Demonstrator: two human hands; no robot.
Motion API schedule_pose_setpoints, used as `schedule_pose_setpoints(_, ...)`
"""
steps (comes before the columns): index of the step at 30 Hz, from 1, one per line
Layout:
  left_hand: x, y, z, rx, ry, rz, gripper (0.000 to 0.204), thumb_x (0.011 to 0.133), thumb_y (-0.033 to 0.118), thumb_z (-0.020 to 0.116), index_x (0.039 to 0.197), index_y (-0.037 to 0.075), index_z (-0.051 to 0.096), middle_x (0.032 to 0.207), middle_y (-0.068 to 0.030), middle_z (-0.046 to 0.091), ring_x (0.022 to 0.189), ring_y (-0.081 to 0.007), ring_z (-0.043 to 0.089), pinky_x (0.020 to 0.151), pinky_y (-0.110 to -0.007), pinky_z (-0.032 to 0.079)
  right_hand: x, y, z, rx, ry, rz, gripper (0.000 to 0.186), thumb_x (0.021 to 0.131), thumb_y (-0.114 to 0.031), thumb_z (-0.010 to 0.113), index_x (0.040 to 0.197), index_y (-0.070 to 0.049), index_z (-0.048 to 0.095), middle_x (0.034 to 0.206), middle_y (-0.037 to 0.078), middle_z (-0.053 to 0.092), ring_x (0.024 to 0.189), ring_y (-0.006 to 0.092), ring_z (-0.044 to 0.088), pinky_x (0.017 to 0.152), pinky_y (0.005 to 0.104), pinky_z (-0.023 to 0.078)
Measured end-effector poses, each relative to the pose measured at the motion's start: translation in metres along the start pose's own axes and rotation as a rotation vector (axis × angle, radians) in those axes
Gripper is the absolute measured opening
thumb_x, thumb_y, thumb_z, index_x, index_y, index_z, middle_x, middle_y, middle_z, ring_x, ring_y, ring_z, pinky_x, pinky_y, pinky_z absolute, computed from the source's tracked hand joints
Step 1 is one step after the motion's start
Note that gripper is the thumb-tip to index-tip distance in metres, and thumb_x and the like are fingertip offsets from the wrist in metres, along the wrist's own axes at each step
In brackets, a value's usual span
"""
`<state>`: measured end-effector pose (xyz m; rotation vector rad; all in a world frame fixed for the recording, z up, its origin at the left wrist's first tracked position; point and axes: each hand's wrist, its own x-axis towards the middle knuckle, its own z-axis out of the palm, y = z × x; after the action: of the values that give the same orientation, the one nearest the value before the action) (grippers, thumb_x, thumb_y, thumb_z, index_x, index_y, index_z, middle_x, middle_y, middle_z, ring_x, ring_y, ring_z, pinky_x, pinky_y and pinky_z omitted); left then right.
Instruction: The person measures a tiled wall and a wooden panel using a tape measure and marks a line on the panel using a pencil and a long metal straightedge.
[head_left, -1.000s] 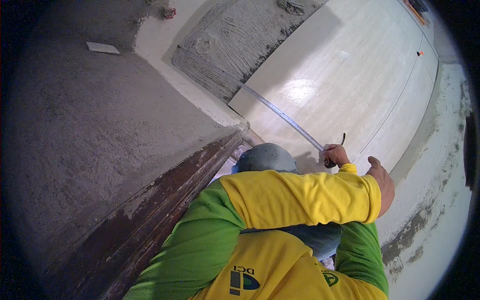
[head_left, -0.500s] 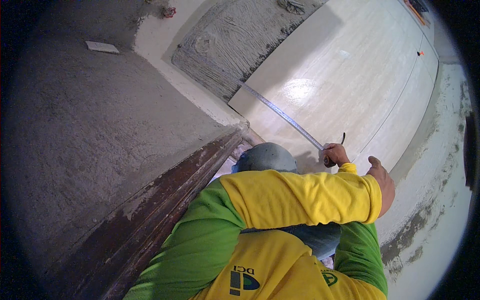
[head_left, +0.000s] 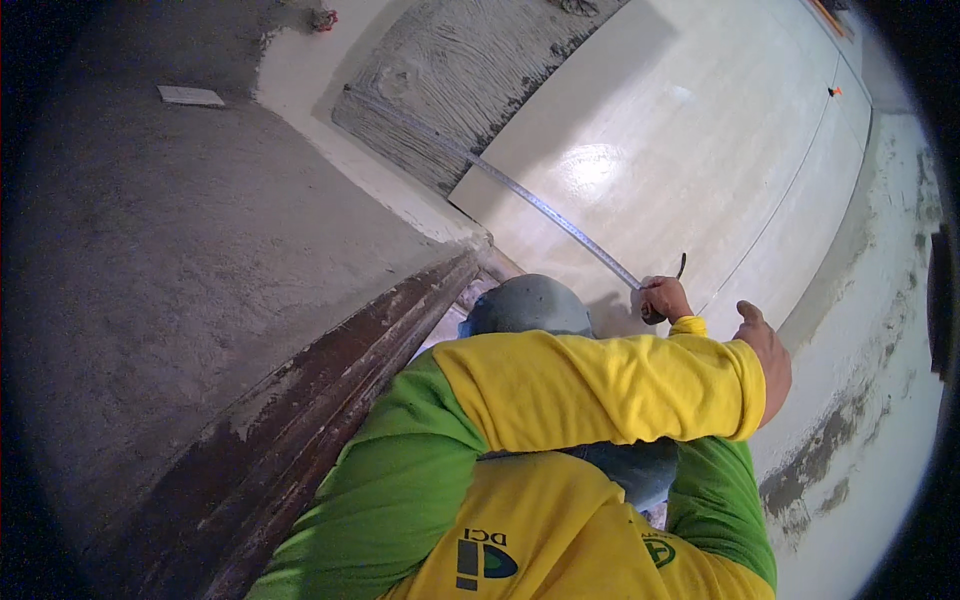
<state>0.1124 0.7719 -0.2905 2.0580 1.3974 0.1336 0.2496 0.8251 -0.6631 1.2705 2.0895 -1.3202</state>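
Note:
My right hand (head_left: 664, 296) is closed on a dark tape measure (head_left: 652, 312) near the front of the pale tiles (head_left: 720, 120). Its metal blade (head_left: 552, 212) runs up-left across the large tile onto grooved grey mortar (head_left: 430, 70). My left forearm crosses over my right one in a yellow sleeve, and my left hand (head_left: 765, 355) is at the right with its index finger extended; its other fingers are largely hidden. A grey rounded knee (head_left: 530, 305) shows beyond the sleeve.
A worn dark-brown wooden edge (head_left: 330, 390) runs diagonally beside a rough grey surface (head_left: 170, 260) on the left, where a white piece (head_left: 190, 96) lies. A red valve handle (head_left: 323, 20) is at the top. A stained pale wall (head_left: 880, 300) runs along the right; small orange object (head_left: 833, 92) on the tiles.
The whole view has shifted slightly, with the scene sitting a little higher and further left in the picture. Both hands keep much the same pose.

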Motion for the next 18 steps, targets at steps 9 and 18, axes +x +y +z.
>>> schedule_pose_setpoints(9, -0.001, -0.002, -0.002, -0.012, -0.002, 0.020, 0.034, 0.088, 0.020, 0.052, 0.112, 0.000, 0.065, 0.108, -0.0180, 0.065, 0.104, -0.0336, 0.059, 0.098, -0.062, 0.031, -0.014, -0.026, 0.002, 0.102, 0.109, 0.104, 0.018, 0.073, -0.022, 0.068, 0.078, -0.006, 0.073, 0.073, 0.013, 0.070, 0.066, 0.0224, 0.068, 0.063, 0.0350, 0.053)
schedule_pose_setpoints(18, -0.002, -0.002, -0.001, -0.019, 0.002, 0.041, 0.034, 0.089, 0.020, 0.052, 0.113, -0.001, 0.064, 0.108, -0.0181, 0.065, 0.105, -0.0340, 0.059, 0.098, -0.062, 0.031, -0.020, -0.037, 0.002, 0.090, 0.087, 0.151, 0.018, 0.070, -0.023, 0.068, 0.077, -0.007, 0.073, 0.070, 0.012, 0.069, 0.064, 0.0230, 0.067, 0.061, 0.0344, 0.052)
